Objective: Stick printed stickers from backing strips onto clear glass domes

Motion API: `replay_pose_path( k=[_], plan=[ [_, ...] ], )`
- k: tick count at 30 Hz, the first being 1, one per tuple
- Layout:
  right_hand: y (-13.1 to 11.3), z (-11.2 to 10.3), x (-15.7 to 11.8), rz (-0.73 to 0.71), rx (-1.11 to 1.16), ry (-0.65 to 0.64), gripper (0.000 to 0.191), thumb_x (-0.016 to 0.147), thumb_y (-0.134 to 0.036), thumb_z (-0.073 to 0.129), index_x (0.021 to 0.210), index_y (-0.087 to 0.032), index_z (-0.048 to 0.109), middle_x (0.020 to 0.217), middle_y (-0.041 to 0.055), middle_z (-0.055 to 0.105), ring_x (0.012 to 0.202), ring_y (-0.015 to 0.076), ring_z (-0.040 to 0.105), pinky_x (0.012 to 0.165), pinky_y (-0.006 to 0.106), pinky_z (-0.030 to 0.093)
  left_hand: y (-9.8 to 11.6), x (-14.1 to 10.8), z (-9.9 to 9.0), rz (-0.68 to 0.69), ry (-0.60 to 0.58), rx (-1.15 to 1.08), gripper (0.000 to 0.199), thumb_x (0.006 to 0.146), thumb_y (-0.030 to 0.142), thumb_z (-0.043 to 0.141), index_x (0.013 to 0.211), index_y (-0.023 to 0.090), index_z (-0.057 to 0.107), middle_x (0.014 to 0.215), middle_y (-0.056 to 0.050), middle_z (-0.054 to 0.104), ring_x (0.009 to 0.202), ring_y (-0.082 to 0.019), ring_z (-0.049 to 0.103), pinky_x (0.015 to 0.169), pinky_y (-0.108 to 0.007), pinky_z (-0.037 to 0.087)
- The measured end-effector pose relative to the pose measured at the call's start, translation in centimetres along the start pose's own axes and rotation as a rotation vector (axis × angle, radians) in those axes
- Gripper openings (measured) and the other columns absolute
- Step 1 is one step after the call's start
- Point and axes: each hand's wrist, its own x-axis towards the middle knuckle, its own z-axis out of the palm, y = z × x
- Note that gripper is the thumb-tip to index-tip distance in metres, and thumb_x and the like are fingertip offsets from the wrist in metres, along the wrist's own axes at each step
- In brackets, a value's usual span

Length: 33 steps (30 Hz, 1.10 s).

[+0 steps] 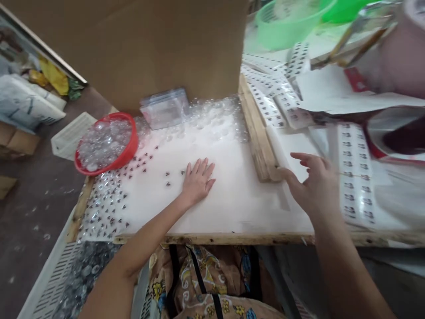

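My left hand (196,182) lies flat on the white work surface (226,201), fingers spread, beside a few small dark pieces (168,178). My right hand (314,184) is over the right part of the table, thumb and fingers apart with nothing between them. Its thumb is close to the end of a wooden block (262,153). Just right of that hand lies a sheet with rows of small dark marks (356,177). Many more dark pieces are scattered at the left, some on clear round plastic pieces (108,204).
A red basket (134,141) of clear plastic pieces stands at the left edge. Behind are a clear plastic box (166,110) and a large cardboard sheet (149,44). Green baskets (277,33) and more marked sheets (265,88) are at the back right. A wooden strip (232,239) edges the front.
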Motion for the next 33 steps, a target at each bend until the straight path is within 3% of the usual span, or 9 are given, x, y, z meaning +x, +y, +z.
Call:
replay_pose_path(
  k=[6,9,11,13,16,19,22,27,33],
  plan=[
    [-3.4,0.6,0.1,-0.006,0.031,-0.140,0.039,0.085,-0.053,0.053,0.109,-0.023,0.063,0.105,0.0155,0.062,0.083,0.0324,0.061,0.069,0.049,0.051,-9.6,-11.3,-3.7,-0.354,0.032,0.158,0.054,0.098,0.036,0.033,0.150,0.022,0.036,0.157,-0.012,0.034,0.145,-0.031,0.030,0.116,-0.056,0.018],
    [-6.3,2.9,0.1,-0.161,0.137,-0.291,0.034,0.086,-0.050,0.055,0.109,-0.025,0.062,0.107,0.0126,0.063,0.088,0.0302,0.063,0.071,0.046,0.052,-13.5,-17.3,-6.0,-0.522,0.100,0.245,0.057,0.096,0.037,0.035,0.149,0.016,0.038,0.155,-0.018,0.036,0.144,-0.035,0.030,0.115,-0.059,0.018],
    [-9.1,5.7,-0.3,-0.298,0.221,-0.455,0.034,0.088,-0.046,0.055,0.115,-0.025,0.059,0.115,0.0121,0.063,0.096,0.0289,0.064,0.080,0.044,0.053,-15.0,-19.1,-7.0,-0.562,0.157,0.290,0.061,0.096,0.041,0.037,0.149,0.012,0.036,0.158,-0.020,0.030,0.146,-0.037,0.025,0.115,-0.058,0.018],
    [-12.3,9.5,-1.0,-0.428,0.257,-0.654,0.040,0.090,-0.041,0.056,0.125,-0.022,0.055,0.127,0.0143,0.059,0.112,0.0299,0.060,0.091,0.045,0.051,-15.7,-18.6,-7.3,-0.559,0.191,0.291,0.062,0.096,0.042,0.037,0.150,0.011,0.033,0.159,-0.020,0.027,0.147,-0.035,0.023,0.116,-0.055,0.019],
    [-16.6,16.2,-2.6,-0.554,0.200,-0.842,0.061,0.088,-0.034,0.060,0.142,-0.016,0.040,0.147,0.0211,0.043,0.134,0.0340,0.045,0.106,0.050,0.042,-16.3,-14.7,-7.0,-0.475,0.190,0.249,0.063,0.097,0.041,0.035,0.151,0.009,0.030,0.159,-0.019,0.028,0.148,-0.032,0.020,0.116,-0.051,0.021],
    [-19.8,22.4,-3.7,-0.612,0.113,-0.828,0.078,0.085,-0.034,0.064,0.150,-0.010,0.028,0.155,0.0267,0.028,0.144,0.0362,0.029,0.114,0.054,0.030,-17.3,-9.5,-6.6,-0.451,0.178,0.247,0.064,0.097,0.041,0.035,0.152,0.009,0.027,0.160,-0.018,0.025,0.149,-0.030,0.020,0.117,-0.048,0.022],
    [-21.9,26.9,-3.3,-0.650,0.112,-0.728,0.077,0.090,-0.038,0.057,0.152,-0.008,0.024,0.158,0.0262,0.022,0.147,0.0349,0.023,0.116,0.053,0.027,-18.9,-5.9,-6.4,-0.471,0.145,0.246,0.065,0.097,0.047,0.035,0.152,0.013,0.029,0.160,-0.015,0.026,0.148,-0.028,0.022,0.118,-0.046,0.023],
    [-24.1,31.1,-0.4,-0.619,0.123,-0.590,0.069,0.097,-0.045,0.041,0.151,-0.003,0.027,0.156,0.0264,0.027,0.144,0.0354,0.027,0.113,0.052,0.031,-21.2,-4.5,-5.9,-0.448,0.102,0.253,0.061,0.097,0.044,0.035,0.152,0.018,0.033,0.159,-0.012,0.029,0.148,-0.027,0.023,0.118,-0.047,0.022],
    [-25.6,33.1,-0.8,-0.741,0.110,-0.654,0.072,0.096,-0.053,0.038,0.146,-0.001,0.037,0.151,0.0253,0.039,0.139,0.0362,0.035,0.113,0.052,0.032,-21.8,-9.0,-5.1,-0.439,0.144,0.259,0.055,0.098,0.034,0.033,0.151,0.019,0.035,0.157,-0.010,0.034,0.146,-0.025,0.028,0.117,-0.048,0.023]
  ],
)
